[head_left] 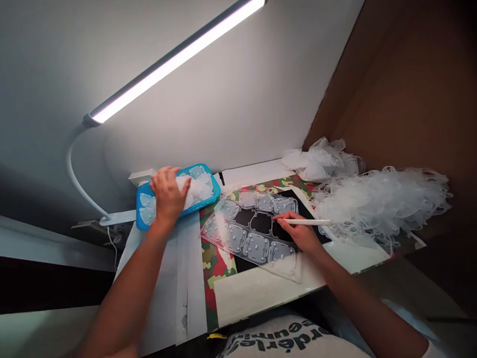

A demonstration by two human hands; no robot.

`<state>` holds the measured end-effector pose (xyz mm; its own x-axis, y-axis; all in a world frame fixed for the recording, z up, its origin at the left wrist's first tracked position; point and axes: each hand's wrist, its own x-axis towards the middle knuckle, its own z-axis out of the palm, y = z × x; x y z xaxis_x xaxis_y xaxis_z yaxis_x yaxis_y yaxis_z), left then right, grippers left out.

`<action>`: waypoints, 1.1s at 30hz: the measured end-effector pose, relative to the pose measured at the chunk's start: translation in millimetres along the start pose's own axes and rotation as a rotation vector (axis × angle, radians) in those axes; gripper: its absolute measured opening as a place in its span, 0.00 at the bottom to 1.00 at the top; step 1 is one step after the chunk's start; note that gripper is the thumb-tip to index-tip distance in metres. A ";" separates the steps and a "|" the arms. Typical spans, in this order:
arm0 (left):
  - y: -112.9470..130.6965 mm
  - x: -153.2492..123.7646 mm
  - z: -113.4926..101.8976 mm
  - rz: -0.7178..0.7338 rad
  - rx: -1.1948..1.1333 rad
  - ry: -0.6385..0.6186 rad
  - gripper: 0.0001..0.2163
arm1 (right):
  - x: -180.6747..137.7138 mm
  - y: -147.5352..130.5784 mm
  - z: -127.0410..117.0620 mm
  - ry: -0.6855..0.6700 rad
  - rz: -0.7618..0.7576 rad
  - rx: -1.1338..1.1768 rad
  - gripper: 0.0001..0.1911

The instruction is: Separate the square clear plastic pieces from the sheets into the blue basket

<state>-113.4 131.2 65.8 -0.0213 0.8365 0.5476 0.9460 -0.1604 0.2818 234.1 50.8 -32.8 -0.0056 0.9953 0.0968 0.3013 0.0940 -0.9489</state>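
Note:
My left hand [168,193] is over a blue plastic basket [199,205], its thumb apart from its fingers. In the basket lie translucent moulded pieces [148,209]; whether the hand touches any of them I cannot tell. My right hand [298,229] pinches a slim white pen-shaped tool [307,222] that lies across the fingers; its working tip does not show clearly. Beneath that hand is a clear moulded sheet [257,247] of several joined pieces, with openings in its middle where the black mat [244,266] shows through.
A heap of translucent stringy frames [387,204] lies at the right, and a pile of clear pieces [324,159] stands behind it. A camouflage-patterned board [211,271] lies under the mat. The lit lamp bar [182,59] hangs above, its bent neck [70,169] at the left.

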 end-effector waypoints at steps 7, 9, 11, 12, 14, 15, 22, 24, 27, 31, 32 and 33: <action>49.7 -128.7 43.1 0.547 -0.134 -0.529 0.23 | 25.3 8.3 -27.9 0.067 0.045 -0.060 0.15; 49.2 -127.1 59.6 0.550 -0.072 -0.614 0.29 | 38.1 9.3 -31.3 0.083 0.044 -0.104 0.14; 47.3 -108.4 74.0 0.518 -0.013 -0.654 0.31 | 51.0 9.0 -32.4 0.105 0.027 -0.165 0.13; 47.0 -96.3 79.6 0.501 0.007 -0.658 0.31 | 56.3 8.0 -32.3 0.116 0.012 -0.181 0.13; 49.9 -74.5 85.9 0.477 0.031 -0.623 0.30 | 61.6 4.0 -31.7 0.123 -0.039 -0.177 0.13; 53.5 -67.7 86.4 0.471 0.040 -0.583 0.29 | 60.7 1.1 -31.5 0.117 -0.078 -0.168 0.13; 109.9 -125.2 65.4 0.683 -0.137 -0.461 0.20 | -0.9 -13.5 -34.8 -0.269 -0.248 -0.193 0.09; 121.2 -149.9 63.6 0.706 -0.167 -0.527 0.23 | -18.0 -13.0 -36.3 -0.338 -0.259 -0.215 0.08; 124.2 -167.3 66.6 0.685 -0.177 -0.569 0.25 | -30.8 -11.6 -37.5 -0.339 -0.254 -0.233 0.07; 118.0 -164.2 69.7 0.682 -0.200 -0.580 0.24 | -31.2 -10.1 -35.8 -0.338 -0.297 -0.240 0.08; 117.1 -162.6 69.2 0.689 -0.204 -0.588 0.23 | -30.2 -9.4 -34.8 -0.339 -0.310 -0.248 0.08; 116.7 -161.4 68.3 0.695 -0.210 -0.597 0.23 | -29.4 -8.5 -33.7 -0.341 -0.323 -0.260 0.08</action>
<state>22.6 13.3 -43.4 0.7510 0.6387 0.1677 0.6054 -0.7673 0.2115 263.9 20.0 -17.5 -0.4339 0.8717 0.2277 0.4584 0.4312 -0.7771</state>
